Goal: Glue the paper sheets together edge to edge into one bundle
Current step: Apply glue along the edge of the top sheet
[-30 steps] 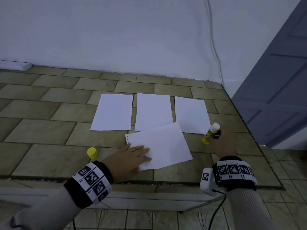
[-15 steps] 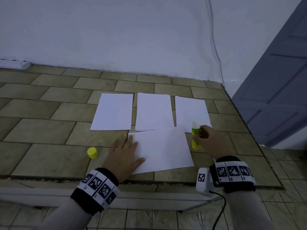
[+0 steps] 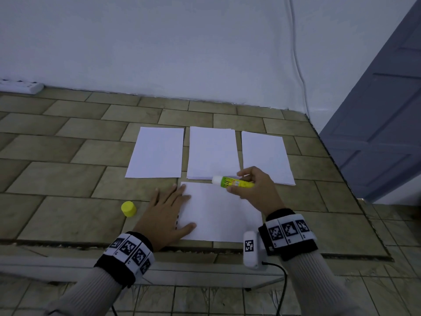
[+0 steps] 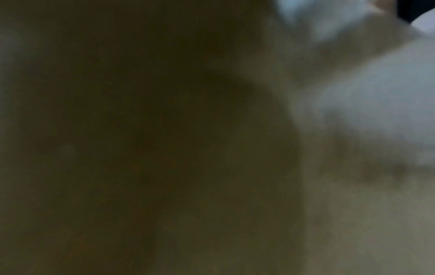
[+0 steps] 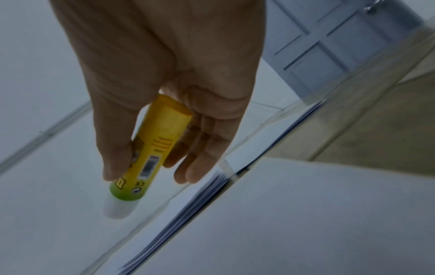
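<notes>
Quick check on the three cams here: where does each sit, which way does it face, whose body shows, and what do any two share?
Head: on the head, facing forward and down at the tiled surface; shows left hand flat on the near sheet, right hand gripping the glue stick.
Left wrist: dark blur, pale patch upper right; nothing identifiable.
Right wrist: along the right hand toward the fingers, glue stick, paper stacks, door.
Shared by head and right wrist: glue stick, right hand, door.

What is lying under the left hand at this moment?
The left hand rests flat, fingers and thumb on the left edge of the near paper sheet, its heel on the tiled surface. What lies beneath the palm is hidden; the left wrist view is too blurred to tell.
</notes>
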Available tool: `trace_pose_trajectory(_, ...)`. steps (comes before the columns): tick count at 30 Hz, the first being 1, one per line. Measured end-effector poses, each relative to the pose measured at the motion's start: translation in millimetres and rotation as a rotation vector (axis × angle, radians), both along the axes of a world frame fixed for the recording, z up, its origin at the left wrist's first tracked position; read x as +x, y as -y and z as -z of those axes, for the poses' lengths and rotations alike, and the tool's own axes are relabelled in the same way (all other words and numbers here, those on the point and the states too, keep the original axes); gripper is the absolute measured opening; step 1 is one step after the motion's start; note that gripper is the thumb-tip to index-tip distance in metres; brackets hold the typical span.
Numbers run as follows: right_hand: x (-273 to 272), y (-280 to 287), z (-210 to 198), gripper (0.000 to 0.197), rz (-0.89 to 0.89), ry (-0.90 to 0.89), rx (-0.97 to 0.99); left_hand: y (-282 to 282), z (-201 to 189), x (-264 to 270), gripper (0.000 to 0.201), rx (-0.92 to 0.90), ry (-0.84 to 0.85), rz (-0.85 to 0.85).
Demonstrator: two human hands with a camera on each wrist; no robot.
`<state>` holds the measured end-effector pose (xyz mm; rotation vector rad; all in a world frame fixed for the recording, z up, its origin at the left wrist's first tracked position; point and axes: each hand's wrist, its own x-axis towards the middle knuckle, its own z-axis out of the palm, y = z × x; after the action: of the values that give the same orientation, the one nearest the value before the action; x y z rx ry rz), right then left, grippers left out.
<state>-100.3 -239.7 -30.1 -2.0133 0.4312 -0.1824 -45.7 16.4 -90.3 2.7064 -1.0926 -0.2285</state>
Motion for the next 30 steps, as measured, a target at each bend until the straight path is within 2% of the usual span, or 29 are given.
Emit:
trace_pose_trajectory(5, 19.4, -26.6, -5.0, 0.044, 0.028, 0.075, -0.010, -1.8, 8.5, 0.7, 0.087, -0.038, 0.036, 0.017)
trace_pose_trajectory(12, 39.5, -62.1, -8.2, 0.029, -0.039, 0.152, 0.082, -2.7, 17.1, 2.3, 0.084, -0.043, 0.069, 0.018)
trace_pose_trajectory(16, 54.0, -74.3, 4.0, 0.020, -0.127, 0.112, -0.125, -2.4, 16.6, 2.5, 0.094, -0.045, 0.072, 0.019)
trace_pose_trajectory(20, 65.3, -83.1, 9.2, 0.024, -0.248, 0.053, -0.368, -2.3, 16.7, 2.1, 0.092, -0.077, 0.071, 0.020)
trace_pose_trajectory(23, 71.6, -88.3, 5.9, 0.028, -0.288, 0.042, -0.409, -2.1, 17.8, 2.2, 0.085, -0.092, 0.075, 0.015)
trace_pose_trajectory(30, 74.1, -86.1, 2.9, 0.025, -0.321, 0.004, -0.442, -1.5, 17.4, 2.5, 0.085, -0.085, 0.075, 0.012)
